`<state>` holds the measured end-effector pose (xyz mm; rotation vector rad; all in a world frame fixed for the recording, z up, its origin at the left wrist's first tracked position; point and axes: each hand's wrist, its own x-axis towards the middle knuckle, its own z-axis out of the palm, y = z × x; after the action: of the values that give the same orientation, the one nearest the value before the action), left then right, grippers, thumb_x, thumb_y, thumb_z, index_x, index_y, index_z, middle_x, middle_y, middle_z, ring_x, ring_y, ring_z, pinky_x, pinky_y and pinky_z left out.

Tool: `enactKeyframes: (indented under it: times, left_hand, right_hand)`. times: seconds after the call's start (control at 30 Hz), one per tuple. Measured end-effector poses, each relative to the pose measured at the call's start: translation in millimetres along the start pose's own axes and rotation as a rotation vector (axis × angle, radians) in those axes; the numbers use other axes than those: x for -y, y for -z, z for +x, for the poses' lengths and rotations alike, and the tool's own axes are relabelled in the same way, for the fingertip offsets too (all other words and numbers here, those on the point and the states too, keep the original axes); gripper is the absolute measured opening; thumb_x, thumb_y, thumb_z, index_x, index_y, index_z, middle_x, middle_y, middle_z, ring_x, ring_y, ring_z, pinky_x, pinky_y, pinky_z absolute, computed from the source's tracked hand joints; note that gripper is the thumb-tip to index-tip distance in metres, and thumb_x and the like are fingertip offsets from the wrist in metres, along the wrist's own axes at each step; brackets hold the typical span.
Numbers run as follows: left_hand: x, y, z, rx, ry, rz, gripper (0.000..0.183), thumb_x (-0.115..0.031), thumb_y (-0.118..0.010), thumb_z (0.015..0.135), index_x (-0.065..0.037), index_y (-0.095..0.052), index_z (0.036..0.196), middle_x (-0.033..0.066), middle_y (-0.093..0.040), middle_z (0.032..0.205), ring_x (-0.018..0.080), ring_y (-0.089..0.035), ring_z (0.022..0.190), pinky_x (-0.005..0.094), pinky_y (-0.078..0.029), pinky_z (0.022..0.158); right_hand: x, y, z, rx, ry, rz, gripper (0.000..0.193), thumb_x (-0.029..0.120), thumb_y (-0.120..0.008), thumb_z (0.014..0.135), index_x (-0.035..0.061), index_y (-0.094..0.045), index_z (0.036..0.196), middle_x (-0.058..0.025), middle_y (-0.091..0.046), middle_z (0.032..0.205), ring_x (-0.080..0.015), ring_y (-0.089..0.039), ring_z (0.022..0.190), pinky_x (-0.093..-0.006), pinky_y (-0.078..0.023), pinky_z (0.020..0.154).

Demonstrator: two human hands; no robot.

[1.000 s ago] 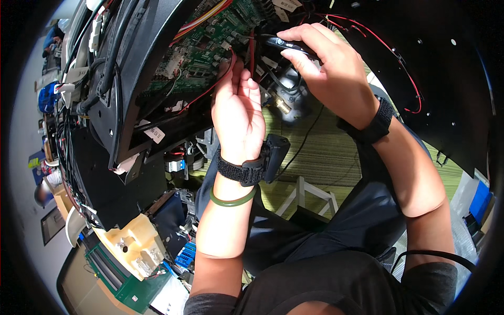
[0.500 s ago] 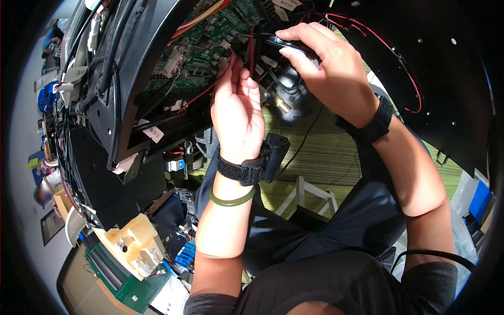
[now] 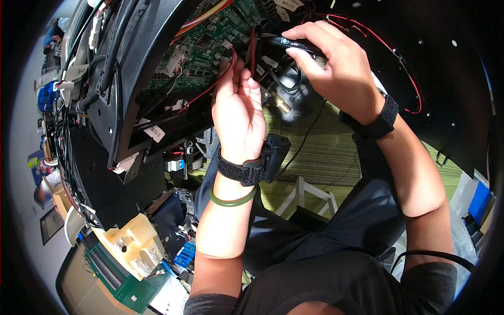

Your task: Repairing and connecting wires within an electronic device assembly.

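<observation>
My right hand (image 3: 341, 68) pinches slim black tweezers (image 3: 304, 47) between thumb and index finger. Their narrow tip points left, toward the edge of a green circuit board (image 3: 197, 60) inside a black metal housing. Below the board's right edge, my left hand (image 3: 239, 105) is turned palm up. Its thumb and fingers are drawn together beside a red wire (image 3: 223, 76); whatever lies between the fingertips is hidden. Another red strand (image 3: 252, 50) runs down between the board and the tweezers. Beneath the tweezers sits a brass-coloured fitting (image 3: 282, 105) by a dark, sunlit part.
A black panel (image 3: 441, 68) with a red wire along it stands at right. Bundled black cables (image 3: 107, 58) hang on the housing's left side. Below it are a cream plastic part (image 3: 134, 244) and a green machine (image 3: 131, 291). A white stool frame (image 3: 302, 194) stands on the green floor.
My right hand and the tweezers have shifted slightly to the right. My left hand has stayed almost in place at the board.
</observation>
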<state>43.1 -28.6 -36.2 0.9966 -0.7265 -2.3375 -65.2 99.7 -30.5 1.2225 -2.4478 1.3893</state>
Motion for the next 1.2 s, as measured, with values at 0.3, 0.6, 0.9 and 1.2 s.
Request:
enactKeyframes:
  times: [0.3, 0.6, 0.9, 1.2]
  left_hand:
    - [-0.6, 2.7, 0.7, 0.053, -0.01, 0.005, 0.018, -0.014, -0.054, 0.094, -0.003, -0.059, 0.108, 0.0011, -0.058, 0.089, 0.0084, -0.054, 0.076, 0.0211, -0.049, 0.071]
    - [-0.8, 1.2, 0.0, 0.04, -0.005, -0.004, 0.016, -0.013, -0.055, 0.093, -0.004, -0.06, 0.105, 0.001, -0.059, 0.088, 0.008, -0.054, 0.076, 0.0207, -0.048, 0.068]
    - [-0.1, 0.0, 0.9, -0.017, -0.01, 0.005, 0.012, -0.011, -0.057, 0.092, -0.005, -0.061, 0.101, 0.0006, -0.06, 0.085, 0.0079, -0.054, 0.071, 0.0204, -0.048, 0.066]
    - [-1.0, 0.2, 1.8, -0.013, -0.01, -0.007, 0.012, -0.01, -0.057, 0.092, -0.004, -0.061, 0.102, 0.0013, -0.06, 0.085, 0.0082, -0.055, 0.071, 0.0208, -0.049, 0.065]
  right_hand:
    - [5.8, -0.3, 1.7, 0.065, -0.061, -0.003, 0.02, 0.015, -0.064, 0.082, 0.0068, -0.063, 0.1, -0.008, -0.061, 0.084, -0.0209, -0.055, 0.068, -0.0293, -0.043, 0.054]
    - [4.9, -1.3, -0.1, 0.035, -0.011, -0.023, 0.02, 0.014, -0.064, 0.081, 0.0046, -0.062, 0.099, -0.0099, -0.06, 0.085, -0.025, -0.058, 0.073, -0.0304, -0.046, 0.061]
    - [0.9, 9.1, 3.9, -0.087, 0.037, 0.003, 0.021, 0.01, -0.064, 0.083, 0.0066, -0.063, 0.103, -0.006, -0.061, 0.085, -0.0169, -0.059, 0.072, -0.0262, -0.045, 0.06]
    - [3.8, 8.4, 5.1, -0.041, -0.076, 0.022, 0.021, 0.013, -0.063, 0.084, 0.008, -0.063, 0.105, -0.0045, -0.063, 0.09, -0.0155, -0.055, 0.064, -0.0252, -0.041, 0.051]
